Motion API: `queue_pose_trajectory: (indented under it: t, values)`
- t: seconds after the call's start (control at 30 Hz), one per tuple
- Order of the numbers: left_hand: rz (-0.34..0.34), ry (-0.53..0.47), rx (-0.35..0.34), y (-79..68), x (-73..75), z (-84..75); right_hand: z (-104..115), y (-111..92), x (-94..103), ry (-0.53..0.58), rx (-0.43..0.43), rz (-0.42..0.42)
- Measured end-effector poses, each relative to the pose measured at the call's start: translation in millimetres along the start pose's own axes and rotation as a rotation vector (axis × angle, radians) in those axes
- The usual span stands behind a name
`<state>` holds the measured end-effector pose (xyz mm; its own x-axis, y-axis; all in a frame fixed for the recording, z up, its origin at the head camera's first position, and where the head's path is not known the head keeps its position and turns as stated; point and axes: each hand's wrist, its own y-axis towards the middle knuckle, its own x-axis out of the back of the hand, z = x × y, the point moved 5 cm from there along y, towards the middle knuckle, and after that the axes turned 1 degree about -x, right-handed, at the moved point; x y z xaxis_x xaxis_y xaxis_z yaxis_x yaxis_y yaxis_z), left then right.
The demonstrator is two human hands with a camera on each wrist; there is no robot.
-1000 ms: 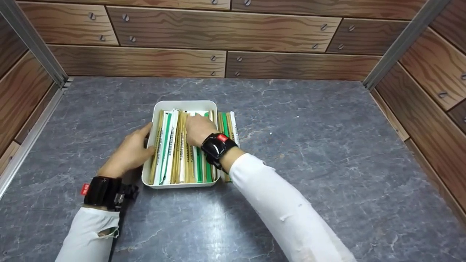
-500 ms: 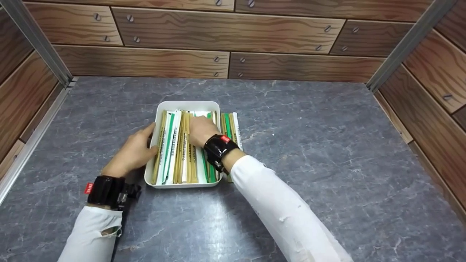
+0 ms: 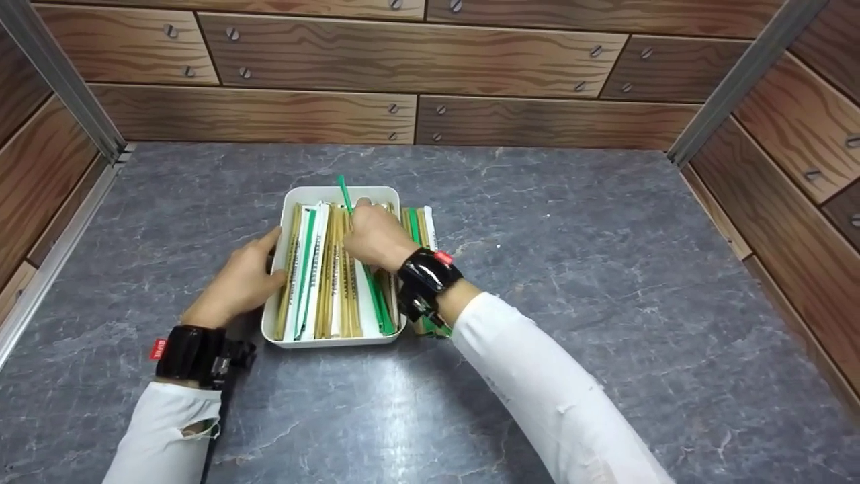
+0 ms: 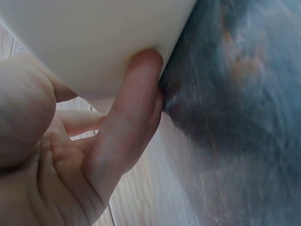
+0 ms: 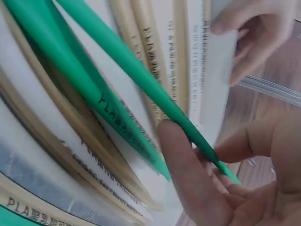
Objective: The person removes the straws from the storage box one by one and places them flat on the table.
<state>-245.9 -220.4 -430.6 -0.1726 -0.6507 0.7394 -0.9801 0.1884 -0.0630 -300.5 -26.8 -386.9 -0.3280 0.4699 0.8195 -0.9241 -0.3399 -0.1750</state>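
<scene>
A white plastic bin full of straws in printed paper sleeves stands on the table. My right hand pinches a green wrapped straw between thumb and fingertips; its far end sticks up past the bin's back rim. In the right wrist view, the pinched straw slants above the others, whose sleeves carry black print reading PLA. My left hand holds the bin's left side, thumb over the rim. Its fingers press the outer wall low, close to the tabletop, in the left wrist view.
More straws in gold, green and white lie along the bin's right side, partly hidden by the right wrist. Grey marbled tabletop surrounds the bin. Wood-patterned walls with metal corner posts enclose the back and sides.
My right hand has risen a little from among the straws, with the green straw tilted up in its fingers. The left hand stays at the bin's side.
</scene>
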Motion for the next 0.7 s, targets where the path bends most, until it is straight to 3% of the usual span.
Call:
queue_pose_trajectory:
  t: [0.13,0.37,0.53,0.7]
  values:
    - [0.008,-0.005,0.015,-0.7,-0.6,2.8,-6,-13,13.2,0.291,-0.002,-0.027]
    - [-0.008,-0.008,0.002,-0.6,-1.1,0.9,-21,-36,49.6,0.702,0.117,-0.154]
    - [-0.008,-0.002,-0.005,-0.1,-1.5,-1.3,-49,-54,76.9,0.893,0.155,-0.259]
    - [0.001,0.001,0.000,0.5,-1.0,-2.0,-95,-63,88.3,0.962,0.084,-0.292]
